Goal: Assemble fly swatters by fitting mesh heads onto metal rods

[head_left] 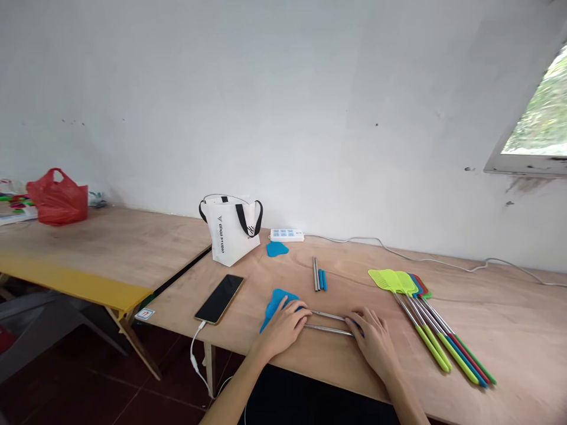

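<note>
A: State the position of each hand.
B: The left hand (pixel 286 326) lies over a blue mesh head (pixel 275 301), fingers bent across it and the ends of two metal rods (pixel 328 330). The right hand (pixel 374 339) covers the opposite ends, where a blue part shows, mostly hidden.

A: Are the hands clamped on these items?
B: Both are in contact with them. Whether the fingers close fully round anything, I cannot tell; the undersides are out of sight. The hands stand apart, with the bare lengths of rod spanning the gap, one rod farther from the person than the other.

A: Where does the work lie?
B: On the wooden table (pixel 509 330), near its front edge, directly before the person.

A: Loose parts?
B: Beyond the hands, loose rods (pixel 315 275) lie just beside short blue tubes (pixel 323 280). Farther back, a flat blue piece (pixel 277 249) sits in front of the white power strip (pixel 287 235).

A: Remaining items?
B: To the right, a row of fly swatters (pixel 425 321), overlapping, heads toward the wall; yellow-green, blue, red and green noted. To the left, a dark-screened phone (pixel 220 299) with a cable attached, and behind it a white bag (pixel 230 236) with black handles.
</note>
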Tool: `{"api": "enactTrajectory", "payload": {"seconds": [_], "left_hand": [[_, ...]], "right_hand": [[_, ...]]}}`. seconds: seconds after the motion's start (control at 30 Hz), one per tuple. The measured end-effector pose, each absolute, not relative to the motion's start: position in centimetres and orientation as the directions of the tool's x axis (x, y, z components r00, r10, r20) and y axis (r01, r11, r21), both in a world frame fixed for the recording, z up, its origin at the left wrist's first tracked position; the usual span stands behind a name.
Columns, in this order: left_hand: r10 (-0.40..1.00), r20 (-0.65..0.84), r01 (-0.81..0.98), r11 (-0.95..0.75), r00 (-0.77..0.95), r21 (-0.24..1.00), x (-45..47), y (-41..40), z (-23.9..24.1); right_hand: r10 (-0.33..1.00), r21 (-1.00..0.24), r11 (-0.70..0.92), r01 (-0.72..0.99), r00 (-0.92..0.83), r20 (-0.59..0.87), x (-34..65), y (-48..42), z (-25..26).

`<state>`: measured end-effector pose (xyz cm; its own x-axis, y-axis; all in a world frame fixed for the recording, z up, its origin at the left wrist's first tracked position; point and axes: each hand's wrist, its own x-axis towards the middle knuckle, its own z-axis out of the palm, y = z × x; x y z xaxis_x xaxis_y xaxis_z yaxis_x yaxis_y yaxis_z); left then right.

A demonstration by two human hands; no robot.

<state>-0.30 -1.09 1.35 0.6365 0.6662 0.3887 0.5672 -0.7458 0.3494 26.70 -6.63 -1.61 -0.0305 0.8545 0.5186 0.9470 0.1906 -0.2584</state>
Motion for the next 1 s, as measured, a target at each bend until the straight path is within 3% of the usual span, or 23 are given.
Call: {"api": "enactTrajectory", "payload": {"seconds": [0.37, 1.0], "left_hand": [[0.675, 0.401, 0.585, -0.737, 0.619, 0.337, -0.1, -0.76, 0.59], [0.675, 0.406, 0.569, -0.738, 0.616, 0.363, -0.12, -0.65, 0.26]], "right_hand": [[0.905, -0.357, 0.26, 0.897, -0.097, 0.414, 26.62, -6.69, -1.57], [0.874, -0.268, 0.273, 0.924, -0.122, 0.47, 26.75, -6.56, -1.76]]}}
